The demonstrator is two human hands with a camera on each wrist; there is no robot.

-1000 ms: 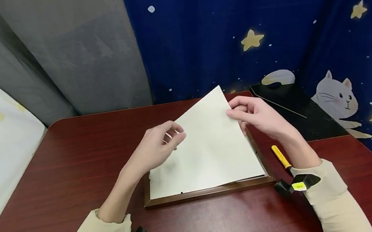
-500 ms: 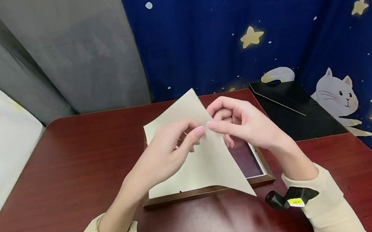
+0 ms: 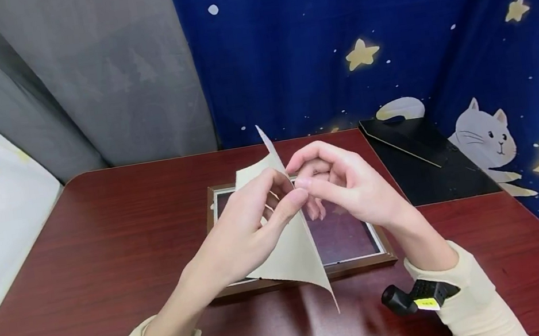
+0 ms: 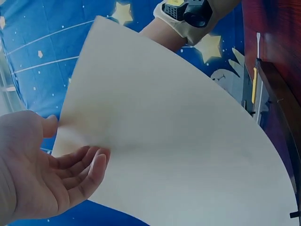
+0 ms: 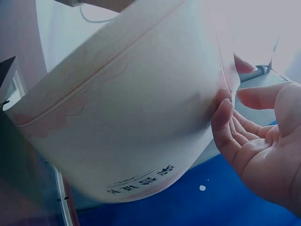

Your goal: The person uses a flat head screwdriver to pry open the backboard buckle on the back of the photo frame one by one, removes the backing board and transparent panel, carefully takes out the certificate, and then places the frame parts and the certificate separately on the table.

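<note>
A cream certificate sheet (image 3: 289,252) stands nearly on edge and bowed above a brown picture frame (image 3: 367,264) lying on the table. At its right-hand edge my left hand (image 3: 248,232) pinches it, thumb at the edge and fingers on the plain side. The right hand (image 3: 356,190) meets the left at the same spot, its fingertips on the printed side and its thumb close at the edge. Dark Chinese lettering and pink line borders show in the right wrist view. Inside the frame, dark see-through glazing (image 3: 343,238) with a white border is partly uncovered.
A black backing board (image 3: 431,167) with a strut lies at the table's back right corner. The left wrist view shows a yellow-handled screwdriver (image 4: 254,85) beyond the frame. Grey and blue curtains (image 3: 282,44) hang behind the reddish-brown table (image 3: 118,243).
The sheet's right edge has been lifted and swung leftward, baring the frame's right side and then its left. My right hand moved left with it; the left hand came in to the same edge.
</note>
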